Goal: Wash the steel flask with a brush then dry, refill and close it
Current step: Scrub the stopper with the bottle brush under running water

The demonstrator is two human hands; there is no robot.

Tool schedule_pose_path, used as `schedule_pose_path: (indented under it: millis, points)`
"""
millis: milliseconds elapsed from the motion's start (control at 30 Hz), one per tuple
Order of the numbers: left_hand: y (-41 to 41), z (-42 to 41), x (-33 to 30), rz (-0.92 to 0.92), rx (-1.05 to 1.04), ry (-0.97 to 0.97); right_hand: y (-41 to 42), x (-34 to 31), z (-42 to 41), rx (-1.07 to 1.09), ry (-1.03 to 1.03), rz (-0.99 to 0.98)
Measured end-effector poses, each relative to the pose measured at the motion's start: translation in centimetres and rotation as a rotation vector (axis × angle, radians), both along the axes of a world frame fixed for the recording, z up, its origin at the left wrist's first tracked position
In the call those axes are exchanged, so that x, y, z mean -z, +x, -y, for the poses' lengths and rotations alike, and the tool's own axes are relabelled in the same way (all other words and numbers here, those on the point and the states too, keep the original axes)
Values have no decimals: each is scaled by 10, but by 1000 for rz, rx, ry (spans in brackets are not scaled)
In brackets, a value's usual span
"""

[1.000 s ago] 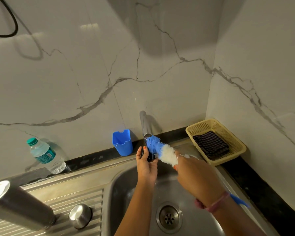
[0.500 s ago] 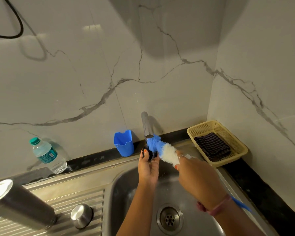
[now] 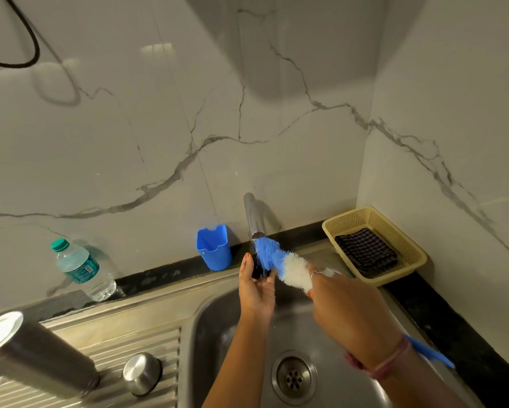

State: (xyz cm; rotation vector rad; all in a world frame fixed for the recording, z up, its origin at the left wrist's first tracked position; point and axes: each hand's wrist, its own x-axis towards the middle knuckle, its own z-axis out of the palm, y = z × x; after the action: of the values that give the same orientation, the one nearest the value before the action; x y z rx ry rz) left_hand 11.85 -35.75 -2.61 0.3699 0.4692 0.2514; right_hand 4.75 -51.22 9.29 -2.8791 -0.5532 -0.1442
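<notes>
Now one steel flask (image 3: 32, 348) and one round cap (image 3: 141, 373) stand on the drainboard, left of the sink (image 3: 206, 334). Right hand (image 3: 350, 313) grips one blue-and-white brush (image 3: 279, 260) under the tap (image 3: 254, 216); left hand (image 3: 254, 285) curls around its bristle tip. One water bottle (image 3: 82, 269), one blue cup (image 3: 213, 248), one basket (image 3: 406, 240).

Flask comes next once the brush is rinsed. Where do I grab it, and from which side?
Likely best round the bare mid-body of the flask, coming from its sink side, fingers wrapped across the cylinder. It stands on the ribbed drainboard with its open mouth toward the camera, and the cap sits close by its base, so a low grip would crowd it.
</notes>
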Motion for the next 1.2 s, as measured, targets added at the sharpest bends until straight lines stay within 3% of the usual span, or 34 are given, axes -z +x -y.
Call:
schedule_pose_path:
  millis: [200,433,700,1200]
  points:
    - [0,7,-7,24,23,73,17,7,-9,90,-56,-52]
    - [-5,-2,-6,-8,44,47,4,4,8,14,22,-27]
    - [-2,7,-8,-35,116,26,26,32,-4,91,136,-7]
    - [-1,4,-1,-134,101,-166,-1,70,-4,106,339,-147]
